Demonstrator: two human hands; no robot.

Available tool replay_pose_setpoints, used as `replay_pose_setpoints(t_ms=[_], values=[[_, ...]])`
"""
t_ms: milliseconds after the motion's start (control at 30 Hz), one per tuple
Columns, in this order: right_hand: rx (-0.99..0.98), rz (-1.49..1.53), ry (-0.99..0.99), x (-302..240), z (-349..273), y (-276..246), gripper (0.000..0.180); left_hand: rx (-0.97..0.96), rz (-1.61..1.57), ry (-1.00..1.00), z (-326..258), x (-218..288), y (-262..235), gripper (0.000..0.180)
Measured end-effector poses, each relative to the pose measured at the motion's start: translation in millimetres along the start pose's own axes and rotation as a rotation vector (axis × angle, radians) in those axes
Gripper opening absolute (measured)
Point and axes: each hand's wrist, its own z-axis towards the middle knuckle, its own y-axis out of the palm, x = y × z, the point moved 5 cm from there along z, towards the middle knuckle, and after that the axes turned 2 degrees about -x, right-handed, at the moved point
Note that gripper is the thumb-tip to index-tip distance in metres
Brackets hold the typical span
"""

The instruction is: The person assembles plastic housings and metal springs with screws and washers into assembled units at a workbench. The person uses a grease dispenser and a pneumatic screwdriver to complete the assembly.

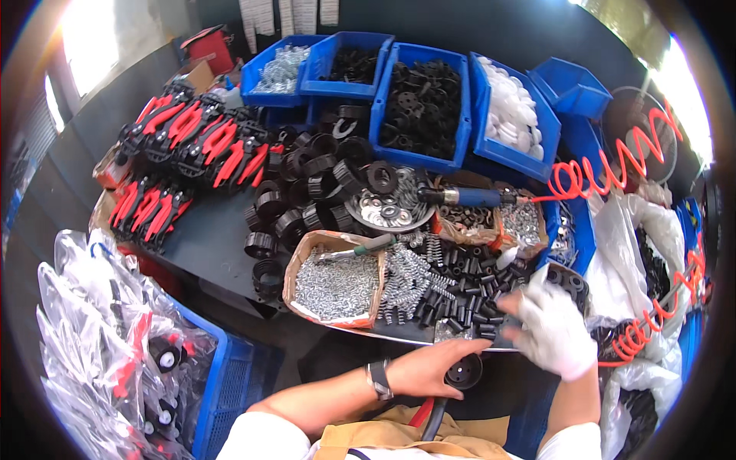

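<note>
Work in hand: a small-part pick at the front of the desk, judging by the posture of the hands.

Left hand: bare. The fingers are curled closed around a black cup, with its round open face turned upward. The cup is the workpiece; it sits just off the front edge of the desk, above the lap. A red bar and a black bar extend below it; whether they join the cup cannot be told.

Right hand: gloved in white, over the right front edge of the desk, beside the heap of black tubes. The fingers are part-open, thumb and forefinger apart, with nothing visible between them. The hand is blurred, so contact with the tubes cannot be confirmed.

Adjacent stock: springs lie left of the tubes, next to a carton of small metal pieces. A green-handled tool rests across the carton's far side.

Requirement for the next move, as a judgement: a narrow pinch to separate one loose piece, with the cup held steady and face up.

Markings: paper sheets hang at the far wall; any print is too small to read. No brand or label is legible on the cup.
</note>
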Motion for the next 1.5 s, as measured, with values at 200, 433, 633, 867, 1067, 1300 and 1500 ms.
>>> replay_pose_setpoints(t_ms=[200,433,633,867,1067,1300,1500], values=[[-0.375,0.207,0.656,24.3,-129.1,114.6,0.029,0.436,0.236,0.192,-9.0,8.0,28.8,0.105],[-0.239,0.88,0.709,17.9,-151.8,457.9,0.043,0.672,0.435,0.017,-14.8,6.5,48.9,0.081],[0.233,1.149,0.928,20.0,-143.0,528.3,0.042,0.705,0.352,0.14,2.8,4.3,58.6,0.055],[-0.504,0.414,0.477,8.8,-123.9,206.1,0.027,0.602,0.327,0.148,-13.9,24.1,20.4,0.067],[0.296,-0.06,0.439,111.3,-21.2,-2.5,0.014,0.88,0.815,0.421,128.8,116.2,-152.3,0.024],[-0.322,-0.301,0.731,221.8,71.7,85.4,0.03,0.438,1.167,0.132,276.7,48.4,-213.0,0.026],[-0.4,-0.297,0.78,229.6,66.6,80.1,0.029,0.434,1.183,-0.071,351.0,8.8,-197.9,0.034]])
